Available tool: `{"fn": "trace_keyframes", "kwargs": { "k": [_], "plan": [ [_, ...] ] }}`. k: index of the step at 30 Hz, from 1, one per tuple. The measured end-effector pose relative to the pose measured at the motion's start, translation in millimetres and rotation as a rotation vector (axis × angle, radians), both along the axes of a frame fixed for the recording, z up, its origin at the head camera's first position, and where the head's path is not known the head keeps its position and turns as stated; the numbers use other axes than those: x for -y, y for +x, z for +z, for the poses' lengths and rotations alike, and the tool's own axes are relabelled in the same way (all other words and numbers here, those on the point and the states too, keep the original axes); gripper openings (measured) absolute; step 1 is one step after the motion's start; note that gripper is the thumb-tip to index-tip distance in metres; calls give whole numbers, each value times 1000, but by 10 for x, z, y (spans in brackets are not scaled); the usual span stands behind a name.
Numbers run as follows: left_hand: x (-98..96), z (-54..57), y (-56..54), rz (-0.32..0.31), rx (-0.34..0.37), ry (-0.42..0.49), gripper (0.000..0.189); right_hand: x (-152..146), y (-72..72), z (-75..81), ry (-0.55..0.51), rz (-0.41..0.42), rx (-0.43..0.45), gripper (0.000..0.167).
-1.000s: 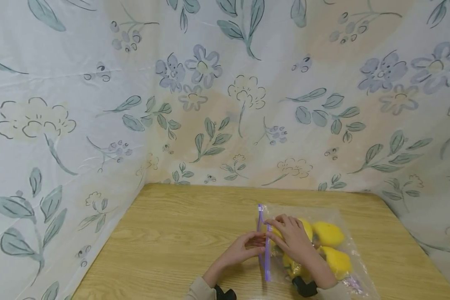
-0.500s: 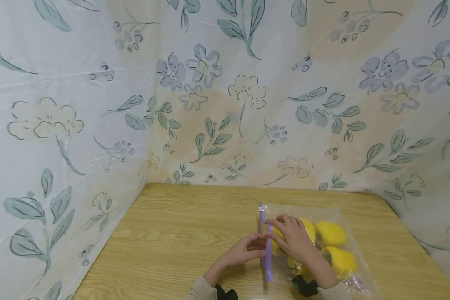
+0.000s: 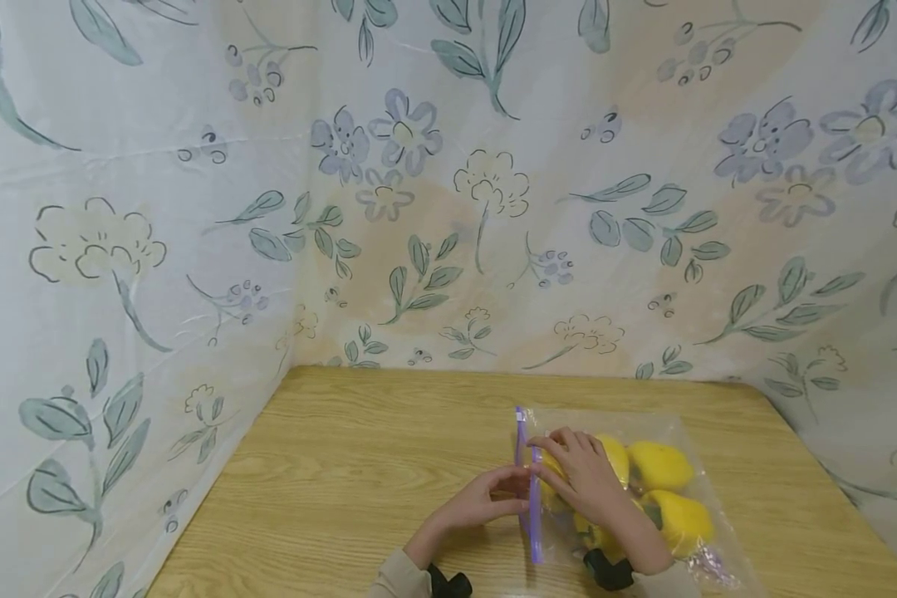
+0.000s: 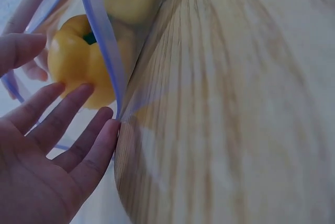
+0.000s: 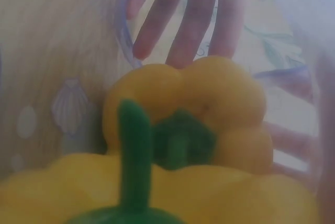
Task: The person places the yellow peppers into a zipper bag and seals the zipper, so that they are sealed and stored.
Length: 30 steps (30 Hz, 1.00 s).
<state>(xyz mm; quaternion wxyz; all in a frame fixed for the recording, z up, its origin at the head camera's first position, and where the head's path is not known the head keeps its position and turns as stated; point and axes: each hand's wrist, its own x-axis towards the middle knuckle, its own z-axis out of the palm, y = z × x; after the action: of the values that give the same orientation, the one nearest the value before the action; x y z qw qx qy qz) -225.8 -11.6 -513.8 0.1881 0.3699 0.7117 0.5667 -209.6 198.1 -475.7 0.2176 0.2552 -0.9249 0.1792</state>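
A clear zip bag [image 3: 688, 428] with a purple zip edge lies on the table, its mouth facing left. Several yellow bell peppers [image 3: 661, 465] are inside. My left hand [image 3: 482, 498] reaches into the mouth with fingers extended; in the left wrist view its fingertips meet a yellow bell pepper [image 4: 78, 56] just inside. From above, my right hand [image 3: 583, 473] holds the bag at its purple edge, thumb and forefinger spread along it. The right wrist view shows green-stemmed peppers [image 5: 225, 93] through the plastic, with the left fingers [image 5: 193, 25] beyond them.
The wooden table [image 3: 344, 448] runs left and behind the bag. Floral cloth [image 3: 493, 208] hangs along its back and sides. Black wrist mounts [image 3: 607, 571] sit at both cuffs.
The peppers at the right of the bag have shifted slightly right and spread apart. Both hands stay at the bag's mouth, almost unmoved.
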Motion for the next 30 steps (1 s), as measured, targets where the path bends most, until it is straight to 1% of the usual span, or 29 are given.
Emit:
{"fn": "trace_keyframes", "kwargs": {
  "k": [5,8,13,17,19,24,27,30],
  "plan": [
    [7,-4,6,18,-4,6,41,11,3,10,-2,3,-13,36],
    [14,4,6,28,1,-6,41,17,4,17,-4,5,-21,36],
    [23,25,10,41,-13,-29,40,16,2,21,-10,5,-20,37],
    [42,8,-1,32,-47,-36,40,12,-2,9,-5,2,-10,37],
    [57,-13,-15,30,-77,-39,40,12,-2,2,-3,6,-4,39],
    [85,-27,-48,45,-124,-50,38,16,6,4,-4,10,-3,42],
    [99,-3,-64,74,-101,-53,36,29,6,9,-7,13,-20,43],
    [106,19,-96,117,-67,-55,34,43,8,16,-8,24,-35,44]
  ]
}}
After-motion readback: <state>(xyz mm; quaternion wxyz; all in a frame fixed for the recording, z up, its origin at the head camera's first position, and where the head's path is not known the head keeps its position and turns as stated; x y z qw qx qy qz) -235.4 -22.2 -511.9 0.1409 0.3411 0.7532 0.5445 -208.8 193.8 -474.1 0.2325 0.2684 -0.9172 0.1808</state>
